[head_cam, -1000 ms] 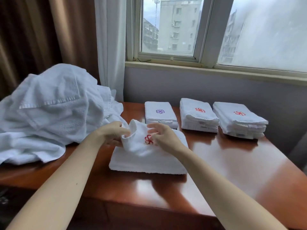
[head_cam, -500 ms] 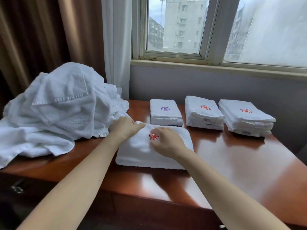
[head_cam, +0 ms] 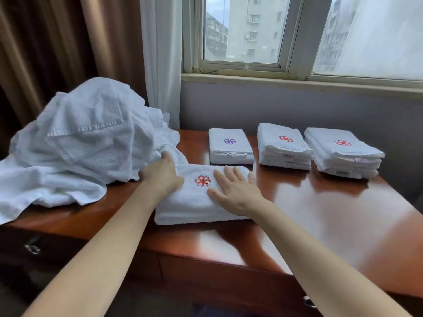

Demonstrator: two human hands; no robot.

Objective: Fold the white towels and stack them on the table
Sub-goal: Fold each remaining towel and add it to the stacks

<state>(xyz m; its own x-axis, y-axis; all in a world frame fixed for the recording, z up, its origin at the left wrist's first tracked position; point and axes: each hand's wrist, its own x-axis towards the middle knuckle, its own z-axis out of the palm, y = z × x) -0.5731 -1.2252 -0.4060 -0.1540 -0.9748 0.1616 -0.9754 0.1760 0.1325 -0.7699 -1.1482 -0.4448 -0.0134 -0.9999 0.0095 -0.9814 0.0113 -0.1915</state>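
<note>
On the table [head_cam: 320, 213], left hand [head_cam: 163, 177] and right hand [head_cam: 235, 191], fingers straight, now flatten the previously bunched towel [head_cam: 194, 207].

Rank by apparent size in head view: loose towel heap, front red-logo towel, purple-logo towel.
1. loose towel heap
2. front red-logo towel, though it lies nearer the camera, which inflates it
3. purple-logo towel

The scene is seen through one wide-angle view worn on the head, aimed forward and down across the surface [head_cam: 332, 216] toward the window [head_cam: 242, 33]. The surface is viewed from close by, both forearms [head_cam: 109, 248] entering at the bottom edge.
</note>
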